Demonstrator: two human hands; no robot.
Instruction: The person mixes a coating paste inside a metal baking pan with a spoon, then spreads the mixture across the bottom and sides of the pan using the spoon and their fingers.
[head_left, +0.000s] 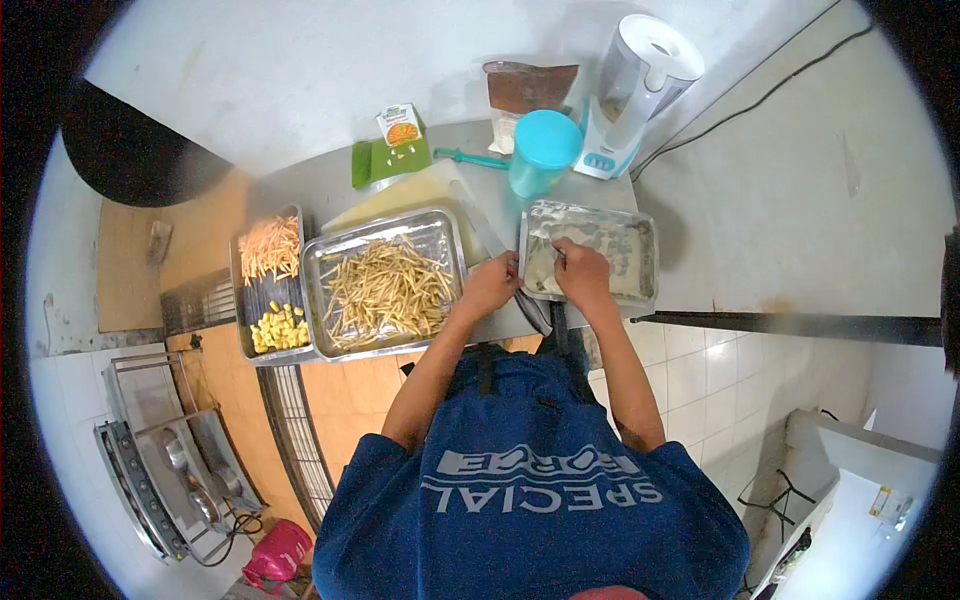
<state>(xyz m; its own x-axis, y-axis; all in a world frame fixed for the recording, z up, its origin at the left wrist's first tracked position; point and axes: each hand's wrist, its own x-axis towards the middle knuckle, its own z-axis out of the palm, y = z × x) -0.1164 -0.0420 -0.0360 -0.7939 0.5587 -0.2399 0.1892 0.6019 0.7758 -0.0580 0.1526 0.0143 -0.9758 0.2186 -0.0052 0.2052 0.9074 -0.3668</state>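
A metal tray (640, 222) with a pale, floury layer in it lies in front of me on the right. My right hand (581, 272) is closed over the tray's left part; what its fingers hold is too small to make out. At the tray's left edge my left hand (490, 284) is closed, with a dark item at its fingertips that I cannot identify. Left of that hand, a larger metal tray (458, 235) holds thin pale-brown strips. Further left, another tray (238, 290) holds orange strips and yellow chunks.
A turquoise-lidded container (546, 145), a blender (645, 90) and a brown-topped bag (520, 95) stand at the back. A cutting board (400, 190), a green packet (385, 160) and a small box (399, 124) lie further left. A stove (140, 490) is at lower left.
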